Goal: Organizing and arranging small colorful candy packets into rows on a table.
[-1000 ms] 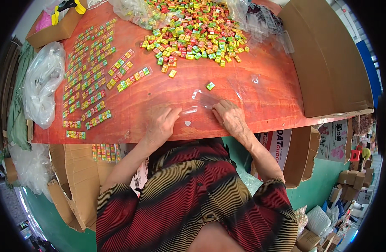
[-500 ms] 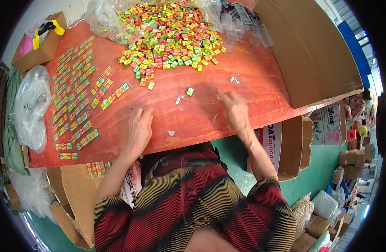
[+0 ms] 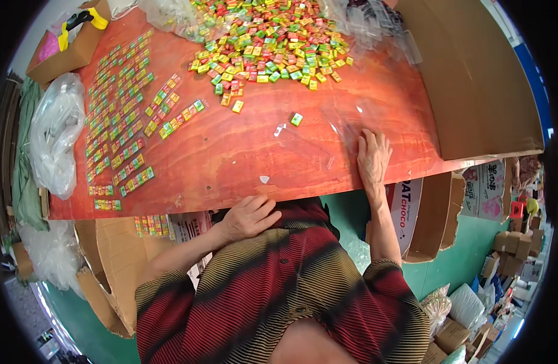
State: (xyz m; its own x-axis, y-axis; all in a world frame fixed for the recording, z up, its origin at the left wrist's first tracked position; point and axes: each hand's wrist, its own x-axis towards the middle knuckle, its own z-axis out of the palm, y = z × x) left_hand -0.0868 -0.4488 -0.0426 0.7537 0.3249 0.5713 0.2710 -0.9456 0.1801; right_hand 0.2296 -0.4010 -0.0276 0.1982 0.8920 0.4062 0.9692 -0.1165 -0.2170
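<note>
My right hand (image 3: pixel 373 159) lies palm down near the front edge of the red table (image 3: pixel 230 151), its fingers stretched out and a little apart. Just beyond its fingertips is thin clear plastic film (image 3: pixel 352 124). My left hand (image 3: pixel 250 216) rests at the table edge in front of my waist, fingers loosely bent and slightly apart, with nothing visible in them. Between the hands and the heap lies one small green-and-yellow box (image 3: pixel 297 119), beside another flat clear plastic piece (image 3: pixel 309 147). A white scrap (image 3: pixel 264 179) sits near the front edge.
A large heap of small coloured boxes (image 3: pixel 279 45) fills the far middle. Rows of such boxes (image 3: pixel 118 121) line the left side. A tall cardboard carton (image 3: pixel 473 85) stands at right, with plastic bags (image 3: pixel 370 24) behind. A clear bag (image 3: pixel 57 136) hangs by the left edge.
My left hand has drawn back off the tabletop to its front edge, moving right. My right hand has moved right and settled flat on the table. The whole view has shifted slightly.
</note>
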